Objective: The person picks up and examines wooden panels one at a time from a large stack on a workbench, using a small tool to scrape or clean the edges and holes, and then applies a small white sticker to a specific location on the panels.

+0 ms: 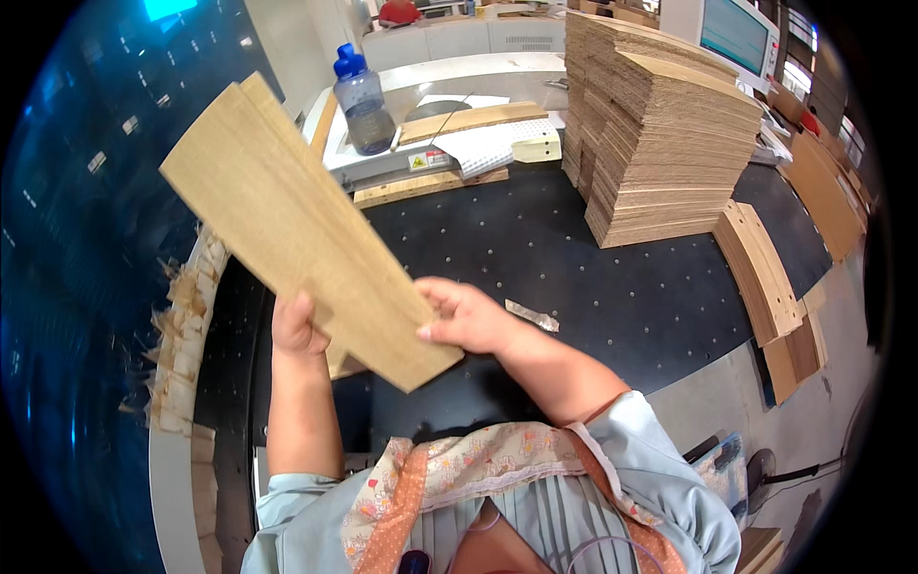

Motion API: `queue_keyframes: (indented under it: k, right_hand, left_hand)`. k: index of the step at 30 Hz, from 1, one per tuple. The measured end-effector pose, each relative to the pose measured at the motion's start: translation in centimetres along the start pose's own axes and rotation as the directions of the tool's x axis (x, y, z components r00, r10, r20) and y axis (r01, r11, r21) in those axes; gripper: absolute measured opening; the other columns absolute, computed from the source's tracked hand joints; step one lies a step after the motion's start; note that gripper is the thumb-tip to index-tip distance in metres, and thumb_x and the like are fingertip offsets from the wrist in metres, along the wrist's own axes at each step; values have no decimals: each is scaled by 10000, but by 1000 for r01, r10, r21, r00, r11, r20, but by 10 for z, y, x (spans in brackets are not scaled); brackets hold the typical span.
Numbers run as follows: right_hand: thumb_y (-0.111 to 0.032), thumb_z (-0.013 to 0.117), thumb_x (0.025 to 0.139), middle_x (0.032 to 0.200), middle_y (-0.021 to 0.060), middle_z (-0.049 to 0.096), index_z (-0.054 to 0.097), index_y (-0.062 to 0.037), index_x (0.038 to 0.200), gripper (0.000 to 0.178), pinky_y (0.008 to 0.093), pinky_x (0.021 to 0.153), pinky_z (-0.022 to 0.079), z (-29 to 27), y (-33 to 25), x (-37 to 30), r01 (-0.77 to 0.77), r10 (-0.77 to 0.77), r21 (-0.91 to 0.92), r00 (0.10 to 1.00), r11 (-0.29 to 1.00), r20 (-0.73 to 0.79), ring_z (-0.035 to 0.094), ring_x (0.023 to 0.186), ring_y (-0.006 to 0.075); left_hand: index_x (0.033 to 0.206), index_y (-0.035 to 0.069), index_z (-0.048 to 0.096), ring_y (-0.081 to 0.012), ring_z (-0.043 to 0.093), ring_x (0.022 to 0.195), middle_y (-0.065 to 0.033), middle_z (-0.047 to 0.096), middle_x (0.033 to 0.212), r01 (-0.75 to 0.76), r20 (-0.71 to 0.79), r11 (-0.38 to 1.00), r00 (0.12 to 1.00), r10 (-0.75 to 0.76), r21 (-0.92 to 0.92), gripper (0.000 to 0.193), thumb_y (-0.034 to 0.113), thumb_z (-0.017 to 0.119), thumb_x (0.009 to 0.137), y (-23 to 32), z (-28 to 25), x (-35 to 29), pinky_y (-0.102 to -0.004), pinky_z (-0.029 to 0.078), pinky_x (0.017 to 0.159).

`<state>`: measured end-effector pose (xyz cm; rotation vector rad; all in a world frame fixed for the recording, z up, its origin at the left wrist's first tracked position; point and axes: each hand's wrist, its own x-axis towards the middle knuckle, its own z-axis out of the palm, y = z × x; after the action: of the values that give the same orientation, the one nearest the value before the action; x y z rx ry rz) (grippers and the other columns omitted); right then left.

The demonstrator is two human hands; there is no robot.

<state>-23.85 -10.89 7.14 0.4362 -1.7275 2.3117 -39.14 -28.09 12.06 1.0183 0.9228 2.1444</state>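
Observation:
A long pale wooden board [306,230] slants across the view from upper left to lower middle, raised over the black table. At its upper end a second edge shows, so it may be two boards together. My left hand [298,325] grips its near-left edge with the thumb on top. On the opposite edge, near the lower end, my right hand [464,316] is closed with its thumb over the face. The fingers of both hands are partly hidden underneath. A smaller piece of wood [342,362] peeks out below the board by my left hand.
A tall stack of brown boards [669,143] stands at the far right of the dotted black table [535,249]. Curved wooden pieces [755,263] lie along the right edge. A blue-capped bottle [363,105] stands behind. A scrap of tape [532,316] lies mid-table; dark blue panels rise at left.

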Motion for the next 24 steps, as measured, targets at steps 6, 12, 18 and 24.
queue_keyframes:
  k: [6,12,18,24]
  right_hand:
    - [4,615,820,1220,73,541,399,7,1307,533,313,989,381,3,22,21,-105,62,234,981,966,186,504,1139,141]
    - [-47,634,838,1149,81,577,391,-6,1321,542,289,921,423,-29,24,59,-256,253,-30,917,966,308,532,1077,127]
    - [-56,672,746,836,76,684,673,-34,920,176,282,699,517,-179,20,78,-349,106,-432,863,832,-493,652,769,135]
    - [-157,626,726,1166,206,585,487,-62,1263,563,385,935,432,-311,33,94,-805,-286,-438,344,401,-894,549,1100,345]
  left_hand:
    - [1365,-93,236,-427,407,1242,-321,335,1353,21,245,974,969,36,-227,1088,382,806,569,-4,21,15,-511,383,1026]
    - [1359,-91,235,-395,460,1189,-277,380,1314,-29,43,1000,999,28,8,921,191,666,596,8,10,13,-498,392,1016]
    - [1390,-64,198,-378,435,1221,-263,364,1337,-94,-129,988,989,78,-121,868,205,591,666,17,-15,-4,-526,381,1018]
    - [1355,-84,243,-377,490,1166,-267,409,1276,-104,-277,993,954,115,51,828,196,618,673,18,-22,-10,-512,448,959]
